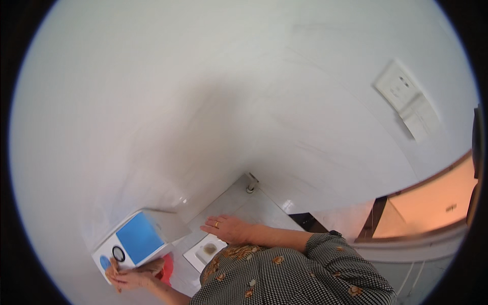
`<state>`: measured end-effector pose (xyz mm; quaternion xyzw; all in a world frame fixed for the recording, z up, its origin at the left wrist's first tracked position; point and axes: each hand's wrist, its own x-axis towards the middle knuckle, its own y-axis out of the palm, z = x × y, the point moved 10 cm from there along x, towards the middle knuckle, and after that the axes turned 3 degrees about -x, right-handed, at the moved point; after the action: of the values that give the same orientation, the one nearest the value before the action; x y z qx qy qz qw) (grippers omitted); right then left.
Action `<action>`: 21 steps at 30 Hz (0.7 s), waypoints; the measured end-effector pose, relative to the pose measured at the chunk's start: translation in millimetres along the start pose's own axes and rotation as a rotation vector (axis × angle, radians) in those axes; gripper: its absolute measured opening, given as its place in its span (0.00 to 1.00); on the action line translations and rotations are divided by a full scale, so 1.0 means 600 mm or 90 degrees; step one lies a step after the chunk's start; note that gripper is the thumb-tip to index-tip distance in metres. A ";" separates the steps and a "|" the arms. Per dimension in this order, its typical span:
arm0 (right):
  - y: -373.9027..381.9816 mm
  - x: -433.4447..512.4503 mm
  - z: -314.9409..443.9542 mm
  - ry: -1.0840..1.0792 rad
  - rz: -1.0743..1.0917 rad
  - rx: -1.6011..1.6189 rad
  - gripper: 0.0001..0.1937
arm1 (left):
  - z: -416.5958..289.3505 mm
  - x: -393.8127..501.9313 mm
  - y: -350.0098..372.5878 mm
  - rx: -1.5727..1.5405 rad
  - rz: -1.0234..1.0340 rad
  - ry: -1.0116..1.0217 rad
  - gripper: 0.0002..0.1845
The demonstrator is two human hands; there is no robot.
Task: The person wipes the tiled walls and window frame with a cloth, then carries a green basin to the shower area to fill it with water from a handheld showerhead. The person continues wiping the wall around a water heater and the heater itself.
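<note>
At the lower left, my left hand [131,278] holds a brown cloth [111,268] against the white top of a boxy appliance [103,271], possibly a small washing machine. A bright blue panel [140,237] covers part of that top, beside a black ring [118,254] and a blue round patch [105,262]. My right hand [228,228] wears a ring and hovers palm down with its fingers slightly apart, holding nothing. Below it, a white square fixture [204,251] with a brownish spot shows partly behind my patterned shirt.
A pink-red basin [167,268] sits beside the appliance, partly behind my left forearm. In the corner of the white walls, a short white pipe [250,187] rises from the grey floor [232,198]. Wall sockets [398,84] are at the right, above a dark-framed doorway [371,219].
</note>
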<state>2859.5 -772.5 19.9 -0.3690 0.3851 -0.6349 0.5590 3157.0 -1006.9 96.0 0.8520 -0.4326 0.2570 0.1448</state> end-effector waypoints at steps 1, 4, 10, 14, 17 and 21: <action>0.001 -0.007 -0.006 0.019 -0.012 -0.008 0.30 | -0.002 0.003 0.003 -0.012 0.009 0.032 0.19; 0.013 -0.033 -0.026 0.074 0.005 0.003 0.28 | -0.013 0.006 -0.031 0.072 -0.131 0.094 0.15; 0.038 -0.071 -0.045 0.119 0.083 0.066 0.25 | -0.046 -0.017 -0.017 0.200 -0.132 0.168 0.10; 0.045 -0.074 -0.050 0.130 0.087 0.061 0.23 | -0.068 -0.020 -0.004 0.325 -0.127 0.322 0.09; 0.057 -0.075 -0.057 0.128 0.092 0.068 0.22 | 0.077 0.020 -0.008 0.371 0.057 -0.126 0.20; 0.048 -0.080 -0.057 0.102 0.003 0.063 0.20 | 0.056 0.010 -0.006 0.389 0.012 -0.003 0.18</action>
<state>2846.1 -724.5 -22.6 -0.2881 0.3976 -0.6792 0.5455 3173.5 -1024.6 71.9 0.8526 -0.3437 0.3744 -0.1216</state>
